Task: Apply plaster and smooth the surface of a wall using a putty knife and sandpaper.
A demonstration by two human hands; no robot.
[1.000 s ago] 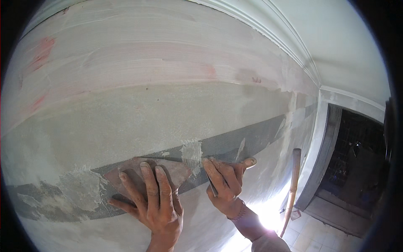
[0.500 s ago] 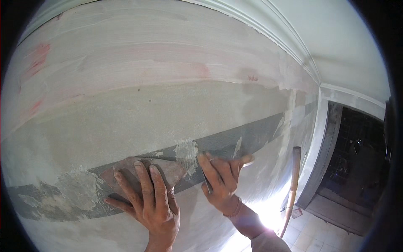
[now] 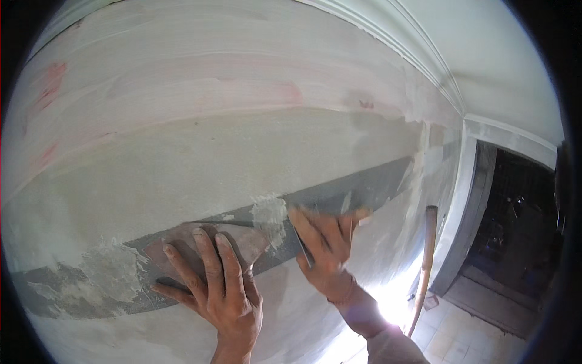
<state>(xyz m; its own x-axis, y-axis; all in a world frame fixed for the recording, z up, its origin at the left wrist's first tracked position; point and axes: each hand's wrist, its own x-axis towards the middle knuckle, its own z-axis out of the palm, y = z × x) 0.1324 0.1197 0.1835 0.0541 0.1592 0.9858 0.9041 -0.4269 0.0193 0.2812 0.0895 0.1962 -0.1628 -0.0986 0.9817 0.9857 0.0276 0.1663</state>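
My left hand (image 3: 221,288) lies with spread fingers on a thin reddish-grey piece (image 3: 173,242) against the wall. That piece has a dark, slightly lifted upper edge, and my palm and fingers hide part of it. To the right, my right hand (image 3: 327,246), blurred at the fingertips, is closed around a thin-bladed scraper (image 3: 305,250). Only a narrow metal edge of the scraper shows beside the fingers. Both hands are over a dark grey band (image 3: 357,191) crossing the wall. Between them sits a rough whitish patch (image 3: 270,217) of filler.
Another rough patch (image 3: 112,273) marks the band at the left. A wooden pole (image 3: 427,242) leans at the right, near a bright light (image 3: 397,306) low by the wall. Beyond stands a dark doorway (image 3: 509,224); white moulding (image 3: 388,45) runs along the top.
My right hand has shifted slightly up and to the right along the band with the scraper. My left hand stays on the reddish-grey piece. The whole view has tilted slightly.
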